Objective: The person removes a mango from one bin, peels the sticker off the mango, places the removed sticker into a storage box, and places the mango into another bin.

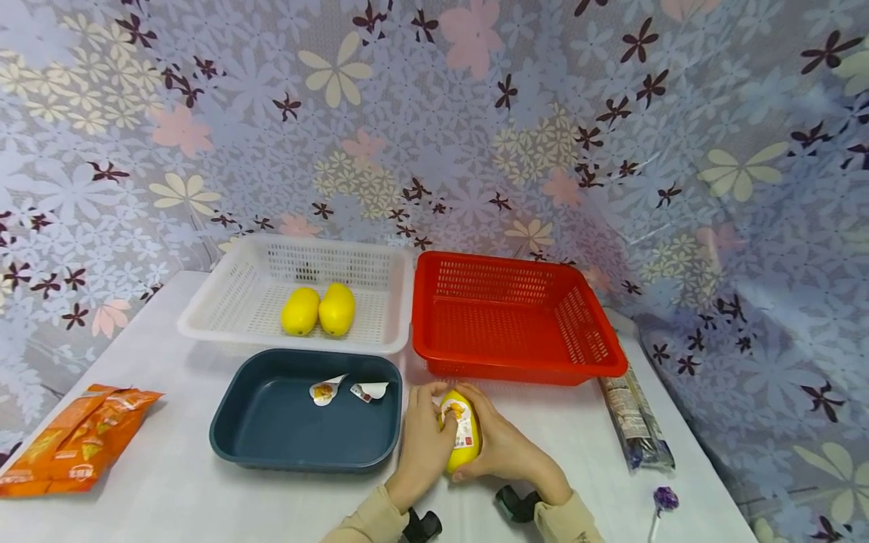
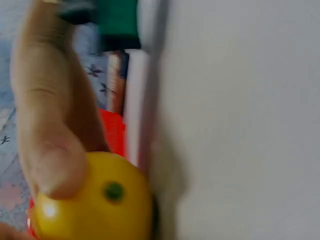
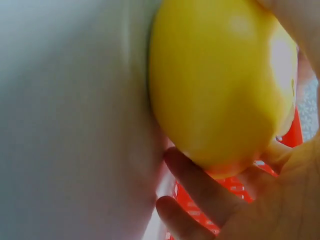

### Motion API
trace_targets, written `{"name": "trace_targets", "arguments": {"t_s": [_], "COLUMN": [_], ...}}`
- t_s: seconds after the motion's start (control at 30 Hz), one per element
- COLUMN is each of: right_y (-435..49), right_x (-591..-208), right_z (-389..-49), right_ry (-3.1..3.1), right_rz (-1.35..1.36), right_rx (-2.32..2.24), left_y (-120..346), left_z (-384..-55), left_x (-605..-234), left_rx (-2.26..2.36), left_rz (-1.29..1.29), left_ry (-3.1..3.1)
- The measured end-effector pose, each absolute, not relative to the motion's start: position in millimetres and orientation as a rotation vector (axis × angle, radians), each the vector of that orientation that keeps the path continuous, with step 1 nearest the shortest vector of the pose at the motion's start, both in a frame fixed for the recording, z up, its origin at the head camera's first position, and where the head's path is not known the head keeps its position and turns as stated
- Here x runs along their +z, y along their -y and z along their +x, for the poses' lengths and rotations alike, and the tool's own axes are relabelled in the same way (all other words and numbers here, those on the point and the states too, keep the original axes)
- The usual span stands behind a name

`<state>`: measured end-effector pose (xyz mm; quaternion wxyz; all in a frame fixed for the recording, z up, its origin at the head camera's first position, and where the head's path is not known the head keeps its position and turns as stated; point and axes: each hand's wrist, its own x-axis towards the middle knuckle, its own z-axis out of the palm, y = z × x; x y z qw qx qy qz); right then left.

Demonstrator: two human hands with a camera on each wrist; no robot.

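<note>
A yellow oval melon [image 1: 465, 457] lies on the table between both hands, a white printed label [image 1: 465, 431] on its upper side. My left hand [image 1: 422, 437] holds it from the left, the thumb touching the label. From the right, my right hand [image 1: 504, 446] grips it, fingers at the far side and thumb at the near end. The left wrist view shows the right thumb beside the green stem spot on the melon [image 2: 112, 215]. In the right wrist view, right-hand fingers curl under the melon [image 3: 215, 90]. Whether the label's edge is lifted, I cannot tell.
A white basket [image 1: 397, 302] holds two yellow melons [image 1: 319, 311]. Beside it stands a red basket [image 1: 516, 369]. Two peeled labels [image 1: 324, 391] lie in a dark blue tray [image 1: 305, 461]. Orange packets [image 1: 84, 445] are left; a long packet [image 1: 631, 415] and a lollipop [image 1: 665, 498] are right.
</note>
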<state>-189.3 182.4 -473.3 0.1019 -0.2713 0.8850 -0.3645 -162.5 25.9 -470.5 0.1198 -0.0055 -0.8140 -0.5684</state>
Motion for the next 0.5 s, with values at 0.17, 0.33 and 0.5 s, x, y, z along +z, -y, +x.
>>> {"name": "trace_targets", "arguments": {"t_s": [0.17,0.33,0.5], "right_y": [-185.4,-184.6,-183.4], "right_x": [-472.2,-471.6,-470.8], "right_z": [-188.6,-188.7,-188.9], "right_ry": [-2.609,-2.607,-2.601], "right_rz": [-0.790,-0.795,-0.789], "right_rx": [-1.080,-1.084,-1.086], "left_y": [-28.4,-24.3,-21.9], "left_z": [-161.0,-162.1,-164.0], "left_x": [-478.5,-479.0,-478.0], "left_rx": [-1.394,-1.406,-1.418], "left_rz": [-0.004,0.052,0.063], "left_ry": [2.575,2.626,2.608]}}
